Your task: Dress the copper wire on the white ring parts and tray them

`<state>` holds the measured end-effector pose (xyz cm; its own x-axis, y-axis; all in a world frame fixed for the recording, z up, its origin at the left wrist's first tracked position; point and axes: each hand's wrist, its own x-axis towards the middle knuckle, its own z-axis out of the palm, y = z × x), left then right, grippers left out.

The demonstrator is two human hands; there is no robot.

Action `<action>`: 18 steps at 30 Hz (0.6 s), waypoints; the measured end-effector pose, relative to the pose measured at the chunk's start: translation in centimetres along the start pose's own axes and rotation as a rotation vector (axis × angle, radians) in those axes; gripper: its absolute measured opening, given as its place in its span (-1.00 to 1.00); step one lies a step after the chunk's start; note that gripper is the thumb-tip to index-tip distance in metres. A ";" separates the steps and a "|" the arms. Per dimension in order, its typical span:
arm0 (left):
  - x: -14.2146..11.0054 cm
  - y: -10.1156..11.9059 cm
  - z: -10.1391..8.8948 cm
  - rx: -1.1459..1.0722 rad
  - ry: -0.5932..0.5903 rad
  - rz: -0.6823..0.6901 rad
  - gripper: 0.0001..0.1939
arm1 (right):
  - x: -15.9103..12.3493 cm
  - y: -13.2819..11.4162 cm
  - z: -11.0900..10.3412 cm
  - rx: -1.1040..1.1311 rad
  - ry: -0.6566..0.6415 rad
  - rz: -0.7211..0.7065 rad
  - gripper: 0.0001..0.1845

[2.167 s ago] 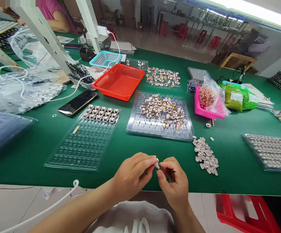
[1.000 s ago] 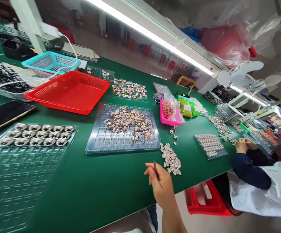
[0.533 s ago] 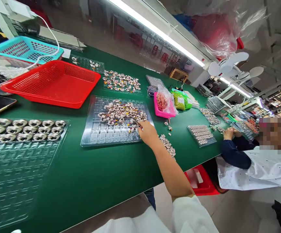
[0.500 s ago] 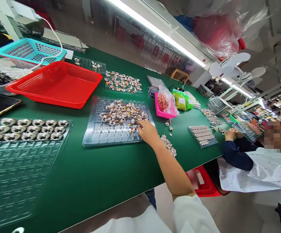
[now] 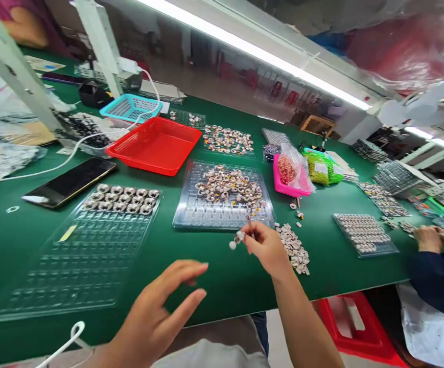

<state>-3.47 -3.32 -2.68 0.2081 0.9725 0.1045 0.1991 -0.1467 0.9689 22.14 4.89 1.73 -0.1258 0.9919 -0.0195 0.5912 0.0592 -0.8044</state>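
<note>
In the head view my right hand (image 5: pixel 270 250) is closed around a thin brown stick-like tool (image 5: pixel 249 225); its exact kind is unclear. A small white-and-silver part (image 5: pixel 237 240) is at its fingertips. To the left, my left hand (image 5: pixel 164 304) is empty above the green table, thumb and fingers apart, facing that part. Just beyond my right hand lies a clear plastic tray (image 5: pixel 194 217) with a heap of small ring-shaped parts (image 5: pixel 229 186), some with orange bits. A pile of whitish pieces (image 5: pixel 293 248) lies beside my right wrist.
At left are a clear tray (image 5: pixel 91 255) with rows of silvery rings (image 5: pixel 120 199) and a phone (image 5: pixel 72 181). Behind stand a red basket (image 5: pixel 156 145), a blue basket (image 5: pixel 130 107) and a pink basket (image 5: pixel 293 190). A co-worker's hands (image 5: pixel 430 238) are at far right.
My right hand has drawn back from the heap toward me, bringing a small white part. My left hand has come into view, open. The view has turned left.
</note>
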 end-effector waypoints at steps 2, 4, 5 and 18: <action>2.5 0.9 1.0 -0.189 -0.076 -0.113 -0.64 | -2.7 -0.1 1.8 0.313 0.041 0.084 -0.83; 3.9 1.3 1.9 -0.368 -0.123 -0.175 -0.59 | -5.0 0.0 3.9 0.501 0.123 0.132 -0.83; 4.2 1.4 2.4 -0.400 -0.143 -0.182 -0.57 | -5.8 0.2 4.9 0.572 0.176 0.152 -0.83; 3.6 0.4 3.4 0.066 0.082 0.234 -0.74 | -7.0 1.8 8.5 0.921 0.255 0.298 -0.76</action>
<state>0.62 -0.53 -2.72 0.1776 0.9218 0.3446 0.2170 -0.3783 0.8999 17.34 -2.92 -4.63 0.1651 0.9531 -0.2537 -0.2903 -0.1989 -0.9361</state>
